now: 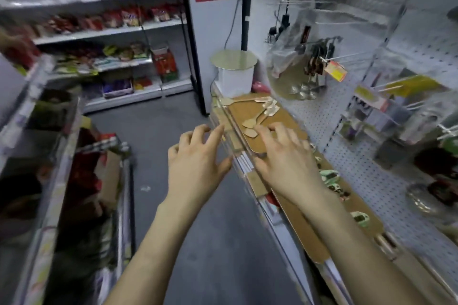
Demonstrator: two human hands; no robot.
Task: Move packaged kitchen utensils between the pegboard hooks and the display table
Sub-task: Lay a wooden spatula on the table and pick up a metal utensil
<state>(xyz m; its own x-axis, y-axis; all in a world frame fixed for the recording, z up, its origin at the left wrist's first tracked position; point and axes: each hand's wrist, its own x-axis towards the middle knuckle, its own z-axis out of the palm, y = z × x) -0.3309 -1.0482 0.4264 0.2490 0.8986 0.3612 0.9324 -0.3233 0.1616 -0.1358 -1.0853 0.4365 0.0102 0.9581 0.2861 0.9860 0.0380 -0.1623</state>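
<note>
Several wooden spatulas point(260, 114) lie on the brown display table point(295, 208) along the white pegboard point(371, 181). Packaged ladles point(304, 82) hang from hooks on the pegboard above the table's far end. My right hand point(282, 156) hovers over the table's near part, fingers spread and bent, its fingertips close to the nearest spatula; it holds nothing. To its left, my left hand point(198, 158) is over the table's front edge, fingers spread, empty. The picture is blurred by motion.
A white container with a round lid point(234, 69) stands at the table's far end. Small green packaged items point(329, 178) lie on the table by the pegboard. More packaged goods point(386, 109) hang at right. Snack shelves point(111, 57) line the aisle's left and back.
</note>
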